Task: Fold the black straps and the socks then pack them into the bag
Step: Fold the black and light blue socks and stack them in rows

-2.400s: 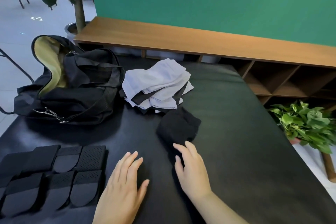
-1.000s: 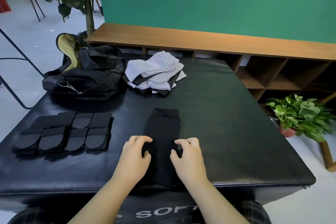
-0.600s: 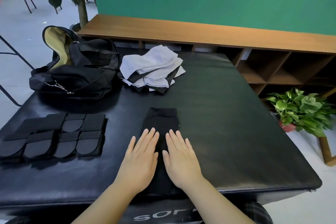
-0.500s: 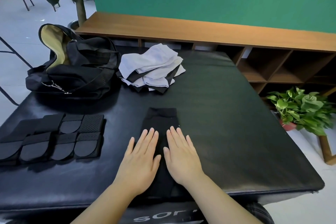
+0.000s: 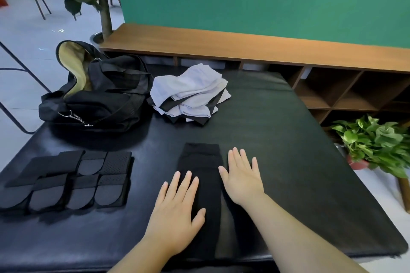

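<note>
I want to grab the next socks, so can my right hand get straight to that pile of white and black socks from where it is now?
Probably yes. The right hand lies flat and holds nothing, and only bare table lies between it and the sock pile. The bag sits off to the left.

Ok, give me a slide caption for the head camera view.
Left hand flat on a black sock, right hand beside it, bag open behind.
</note>
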Tool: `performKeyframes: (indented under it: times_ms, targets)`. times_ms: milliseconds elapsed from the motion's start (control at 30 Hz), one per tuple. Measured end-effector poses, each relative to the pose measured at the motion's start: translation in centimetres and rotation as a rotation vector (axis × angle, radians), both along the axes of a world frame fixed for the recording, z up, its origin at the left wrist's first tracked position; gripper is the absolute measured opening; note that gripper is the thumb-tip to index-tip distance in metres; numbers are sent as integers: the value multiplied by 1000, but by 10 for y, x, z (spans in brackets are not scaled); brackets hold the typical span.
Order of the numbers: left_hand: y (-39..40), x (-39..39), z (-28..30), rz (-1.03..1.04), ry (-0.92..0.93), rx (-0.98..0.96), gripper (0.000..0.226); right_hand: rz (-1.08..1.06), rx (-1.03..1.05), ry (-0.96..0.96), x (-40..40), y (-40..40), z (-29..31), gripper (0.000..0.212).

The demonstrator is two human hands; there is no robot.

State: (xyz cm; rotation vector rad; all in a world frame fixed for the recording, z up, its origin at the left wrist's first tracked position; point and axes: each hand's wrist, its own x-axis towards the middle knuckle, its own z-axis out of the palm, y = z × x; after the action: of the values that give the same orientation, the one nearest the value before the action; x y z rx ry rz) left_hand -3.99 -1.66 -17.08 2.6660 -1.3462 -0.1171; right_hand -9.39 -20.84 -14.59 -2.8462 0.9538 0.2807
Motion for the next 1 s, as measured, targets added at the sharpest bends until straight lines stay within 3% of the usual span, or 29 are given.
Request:
performKeyframes:
  times_ms: [133, 200, 333, 400, 700, 867, 1000]
  targets:
    - [-2, -1, 8, 38, 41, -33, 73, -8, -161, -101, -16, 9, 12, 56]
    - [2, 0, 5, 37, 91, -159, 82, 126, -64, -280, -26, 22, 13, 50]
    - [21, 0, 11, -40, 157, -200, 80, 331, 153, -464, -47, 56, 4, 51]
    - [32, -1, 12, -109, 146, -183, 76, 346, 196, -467, -57, 69, -7, 61]
    - [58, -1, 4, -255, 4, -13, 63, 408, -24, -497, -82, 84, -24, 39]
    - [52, -4, 2, -204, 18, 46, 64, 413, 190, -651, -103, 86, -30, 34]
    - [45, -7, 3, -135, 80, 23, 65, 416, 201, -565, -105, 87, -27, 52]
